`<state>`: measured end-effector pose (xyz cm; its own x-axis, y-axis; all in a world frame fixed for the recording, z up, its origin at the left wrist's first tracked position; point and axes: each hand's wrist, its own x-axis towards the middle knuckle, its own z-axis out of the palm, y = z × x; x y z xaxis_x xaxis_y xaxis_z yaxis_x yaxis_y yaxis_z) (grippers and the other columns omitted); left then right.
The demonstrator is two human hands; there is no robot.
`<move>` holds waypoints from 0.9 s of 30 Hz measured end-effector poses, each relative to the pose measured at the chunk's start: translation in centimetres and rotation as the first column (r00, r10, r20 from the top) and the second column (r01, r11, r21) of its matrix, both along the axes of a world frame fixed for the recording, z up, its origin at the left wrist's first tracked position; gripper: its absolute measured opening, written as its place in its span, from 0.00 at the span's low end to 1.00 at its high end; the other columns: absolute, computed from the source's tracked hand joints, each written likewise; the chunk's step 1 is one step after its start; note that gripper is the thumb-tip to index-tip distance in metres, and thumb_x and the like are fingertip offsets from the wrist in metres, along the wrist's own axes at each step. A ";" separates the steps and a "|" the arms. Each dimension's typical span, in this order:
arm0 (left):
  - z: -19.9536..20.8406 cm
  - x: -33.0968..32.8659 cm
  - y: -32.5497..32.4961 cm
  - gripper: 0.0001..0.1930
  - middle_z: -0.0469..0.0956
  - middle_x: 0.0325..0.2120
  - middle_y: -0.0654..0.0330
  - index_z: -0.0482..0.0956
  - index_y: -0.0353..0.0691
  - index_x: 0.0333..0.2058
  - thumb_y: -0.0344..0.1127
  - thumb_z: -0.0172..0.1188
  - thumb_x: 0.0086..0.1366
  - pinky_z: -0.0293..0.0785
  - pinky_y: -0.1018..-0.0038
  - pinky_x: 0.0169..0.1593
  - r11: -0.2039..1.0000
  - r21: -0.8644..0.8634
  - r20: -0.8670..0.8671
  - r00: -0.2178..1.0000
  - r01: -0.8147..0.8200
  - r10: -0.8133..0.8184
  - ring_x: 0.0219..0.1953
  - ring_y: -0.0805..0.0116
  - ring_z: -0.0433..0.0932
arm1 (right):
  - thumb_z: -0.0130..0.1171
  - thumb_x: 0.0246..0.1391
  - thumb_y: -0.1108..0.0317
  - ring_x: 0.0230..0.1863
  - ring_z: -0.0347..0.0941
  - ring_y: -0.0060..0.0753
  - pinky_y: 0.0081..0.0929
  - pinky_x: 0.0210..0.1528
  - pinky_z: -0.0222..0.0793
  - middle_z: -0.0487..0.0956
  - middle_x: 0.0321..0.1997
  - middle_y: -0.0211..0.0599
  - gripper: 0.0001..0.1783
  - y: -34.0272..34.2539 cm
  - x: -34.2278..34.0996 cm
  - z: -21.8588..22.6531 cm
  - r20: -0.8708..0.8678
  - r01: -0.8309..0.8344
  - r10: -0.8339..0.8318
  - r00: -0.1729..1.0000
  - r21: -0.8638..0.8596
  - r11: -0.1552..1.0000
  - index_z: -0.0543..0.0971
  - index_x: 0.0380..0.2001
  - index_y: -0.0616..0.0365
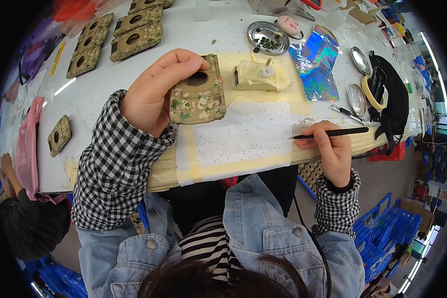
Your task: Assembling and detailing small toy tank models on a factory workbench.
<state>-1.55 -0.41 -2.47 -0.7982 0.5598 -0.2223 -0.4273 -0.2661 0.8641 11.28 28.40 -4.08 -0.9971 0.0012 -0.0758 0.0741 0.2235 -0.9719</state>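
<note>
My left hand (151, 89) is closed on a camouflage-painted toy tank hull (198, 103) with a round hole in its top, lifted over the work surface. Pinched between the fingers of my right hand (333, 154) is a thin black fine-tipped brush (346, 131). Its tip points left, over the right edge of a white sheet (233, 134) dotted with many tiny specks. Yellowish tape (193, 161) borders that sheet. Just beyond the hull, a tape-covered block (256, 82) carries a small white cap with a peg standing beside it.
More camouflage hulls (136, 39) stand in rows at the far left, and a single one (59, 135) lies nearer. A round metal dish (268, 37) holds small dark parts. Beside it are shiny holographic film (315, 64), a craft knife (346, 114) and a black bag (395, 94). Another person (32, 218) sits at left.
</note>
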 end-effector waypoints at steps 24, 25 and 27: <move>-0.3 -0.2 -0.4 0.11 0.74 0.40 0.41 0.67 0.38 0.40 0.39 0.44 0.67 0.78 0.75 0.35 1.000 0.011 -0.006 1.000 0.005 -0.004 0.36 0.66 0.78 | 0.45 0.62 0.66 0.31 0.77 0.28 0.20 0.35 0.74 0.77 0.30 0.42 0.16 -0.9 -1.4 1.9 -0.171 0.044 -0.052 0.984 -0.051 0.998 0.74 0.32 0.71; -0.4 -0.3 -0.5 0.11 0.74 0.40 0.41 0.67 0.37 0.40 0.39 0.44 0.67 0.78 0.75 0.36 0.999 0.032 -0.003 1.000 0.018 -0.018 0.36 0.66 0.78 | 0.45 0.62 0.66 0.30 0.77 0.28 0.20 0.34 0.74 0.77 0.30 0.42 0.16 -1.2 -1.9 2.6 -0.208 0.027 -0.036 0.977 -0.047 0.999 0.74 0.32 0.71; -0.7 -0.5 -0.5 0.10 0.74 0.40 0.41 0.68 0.38 0.40 0.37 0.44 0.67 0.78 0.73 0.36 0.998 0.062 0.031 0.999 0.026 -0.027 0.35 0.66 0.78 | 0.45 0.62 0.66 0.30 0.77 0.28 0.21 0.33 0.74 0.77 0.30 0.42 0.16 -2.4 -3.1 4.0 -0.290 -0.018 0.003 0.957 -0.046 0.999 0.74 0.32 0.70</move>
<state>-2.00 -0.87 -3.14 -0.7760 0.5941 -0.2119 -0.4620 -0.3065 0.8322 8.21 25.99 -0.06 -0.9763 -0.0059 0.2165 -0.2142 0.1754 -0.9609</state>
